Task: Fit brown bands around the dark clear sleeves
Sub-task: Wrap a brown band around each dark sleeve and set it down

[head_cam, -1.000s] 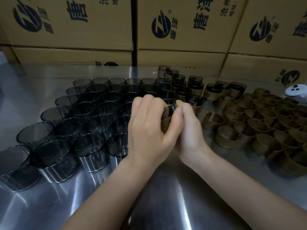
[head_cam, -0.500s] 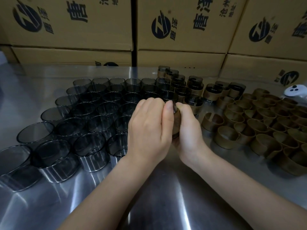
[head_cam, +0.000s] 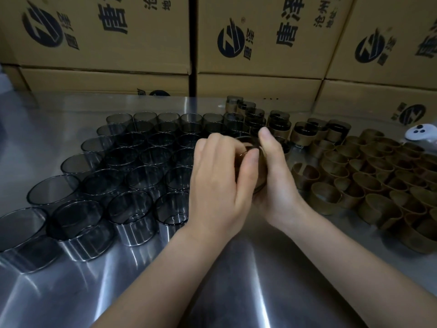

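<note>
Banded sleeve between palms; left hand, right hand both gripping it.

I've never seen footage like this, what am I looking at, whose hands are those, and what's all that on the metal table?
No machine here: the one view comes from a camera on a person's head, looking down at their hands. The left hand and right hand grip one sleeve with a brown band; how far it's fitted is hidden. On the steel table stand bare dark clear sleeves to the left, loose brown bands to the right, finished ones behind. Cardboard boxes line the back.
</note>
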{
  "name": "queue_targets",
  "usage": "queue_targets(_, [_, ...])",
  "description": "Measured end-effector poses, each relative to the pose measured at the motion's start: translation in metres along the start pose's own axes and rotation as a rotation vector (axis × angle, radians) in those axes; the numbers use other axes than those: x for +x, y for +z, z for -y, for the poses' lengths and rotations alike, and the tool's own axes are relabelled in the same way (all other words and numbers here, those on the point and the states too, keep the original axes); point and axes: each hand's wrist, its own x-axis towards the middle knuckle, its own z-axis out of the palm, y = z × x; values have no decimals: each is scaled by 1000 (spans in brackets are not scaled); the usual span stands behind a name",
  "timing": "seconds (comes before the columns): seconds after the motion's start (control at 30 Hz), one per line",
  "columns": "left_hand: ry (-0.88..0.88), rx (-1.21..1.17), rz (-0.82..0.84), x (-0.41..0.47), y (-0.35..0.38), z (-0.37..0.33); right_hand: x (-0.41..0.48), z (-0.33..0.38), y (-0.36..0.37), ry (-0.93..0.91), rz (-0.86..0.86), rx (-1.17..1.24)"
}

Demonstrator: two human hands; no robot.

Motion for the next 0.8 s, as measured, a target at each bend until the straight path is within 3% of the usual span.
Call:
queue_targets(0.1, [35,-26,39,-2,2,-3,4,5,-10,-81,23,18])
queue_targets(0.23, [-8,-79,115,-3,0,-3,14,10,-30,-118,-195,29])
queue_targets(0.4, [-27,-83,235,-6,-1,-4,24,16,-51,-205,-396,-133])
queue_targets(0.6, [-73,-80,399,-9,-2,-8,33,6,-66,-94,-572,-749])
queue_targets(0.7, [-104,-72,529,-9,-1,-9,35,-2,-69,-53,-570,-1084])
queue_targets(0.8, [-125,-46,614,-11,-1,-10,39,-8,-70,-30,-574,-1265])
